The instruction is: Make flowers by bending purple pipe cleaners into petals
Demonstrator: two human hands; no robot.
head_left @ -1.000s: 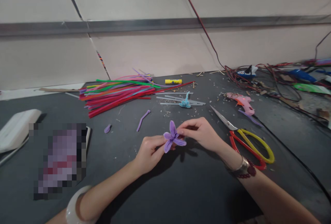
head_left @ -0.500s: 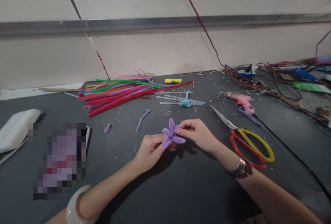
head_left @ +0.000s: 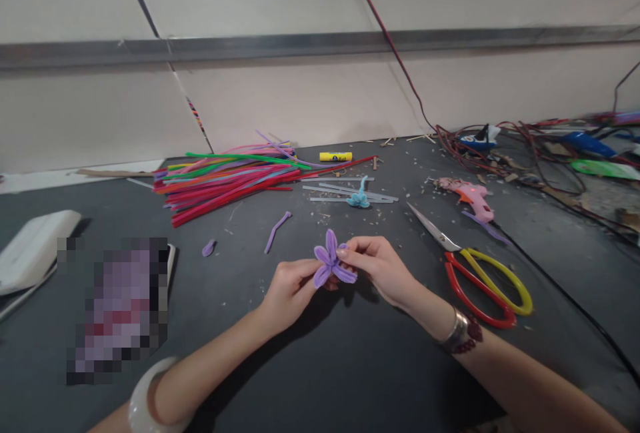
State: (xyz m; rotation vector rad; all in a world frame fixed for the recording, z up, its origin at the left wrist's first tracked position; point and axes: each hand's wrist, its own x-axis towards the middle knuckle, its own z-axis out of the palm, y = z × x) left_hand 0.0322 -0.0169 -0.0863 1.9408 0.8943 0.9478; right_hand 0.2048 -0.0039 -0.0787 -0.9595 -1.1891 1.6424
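Note:
A purple flower (head_left: 330, 264) with several fuzzy looped petals is held up between both hands, over the dark table (head_left: 240, 379). My left hand (head_left: 290, 294) pinches it from the left, with fingertips partly hidden behind the petals. From the right, my right hand (head_left: 377, 266) grips an upper right petal between thumb and fingers. Behind the flower lie a small light-blue pipe-cleaner flower (head_left: 359, 198) and several clear glue sticks (head_left: 320, 200). A bent purple piece (head_left: 277, 231) and a small purple loop (head_left: 209, 248) rest to the left.
Scissors (head_left: 480, 279) with red and yellow handles lie at right, near a pink glue gun (head_left: 473, 196) and its black cord. Colourful pipe cleaners (head_left: 225, 183) and a yellow tube (head_left: 335, 157) sit toward the wall. A white device (head_left: 37, 249) and pixelated object (head_left: 117, 313) lie left.
The flower's lower right petal has tilted downward. My right hand has shifted slightly lower, still gripping a petal; my left hand has barely moved.

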